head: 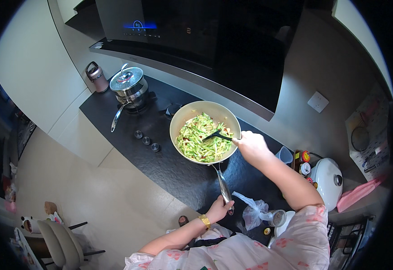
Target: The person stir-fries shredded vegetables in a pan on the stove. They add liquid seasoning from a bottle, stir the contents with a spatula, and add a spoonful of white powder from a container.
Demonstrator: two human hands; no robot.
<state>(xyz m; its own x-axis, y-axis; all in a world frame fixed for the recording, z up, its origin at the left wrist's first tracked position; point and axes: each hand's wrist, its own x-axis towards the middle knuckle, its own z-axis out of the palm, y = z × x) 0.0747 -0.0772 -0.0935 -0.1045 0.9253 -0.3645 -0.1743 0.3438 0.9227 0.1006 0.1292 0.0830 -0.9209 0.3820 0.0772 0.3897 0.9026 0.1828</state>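
Note:
A light-coloured frying pan (pixel 180 125) holds shredded green vegetables (pixel 196 141) mixed with small red pieces. My left hand (pixel 219 209) is closed round the pan's metal handle (pixel 223 185), low in the view. From the right, my right hand (pixel 250 145) grips a black spatula (pixel 219 135), its head among the shreds. The burner under the pan is mostly hidden. Left of it, a steel saucepan (pixel 134 98) with a glass lid (pixel 127 78) stands on the dark counter, its handle pointing towards the front edge.
A pink insulated flask (pixel 98 79) stands beyond the saucepan. Control knobs (pixel 146 140) lie left of the pan. On the right are a tied plastic bag (pixel 255 214), a glass jar (pixel 278 218), seasoning jars (pixel 305 168) and a white appliance (pixel 326 182). A black range hood (pixel 189 72) overhangs the back.

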